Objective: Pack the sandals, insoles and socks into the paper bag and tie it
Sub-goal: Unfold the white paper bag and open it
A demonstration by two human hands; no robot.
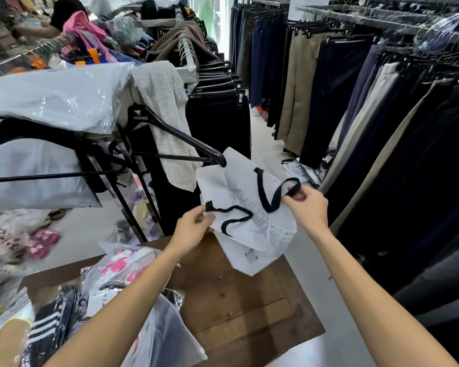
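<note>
Bag (245, 215) hangs flat above the table's (239, 295) 12 o'clock edge, unopened. Left hand (194, 225) pinches its 9 o'clock rim; right hand (309, 205) pinches a black ribbon (278, 193). Spread the rims apart first, keeping ribbons outside; goods (122, 266) wait at 7 o'clock.

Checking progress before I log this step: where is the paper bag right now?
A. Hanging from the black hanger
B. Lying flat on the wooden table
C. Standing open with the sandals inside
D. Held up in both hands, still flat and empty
D: the left hand grips the paper bag by its edge while the right hand pinches a black handle, above the wooden table.

bare table (239, 308) right, packets (122, 263) crowding left
</note>
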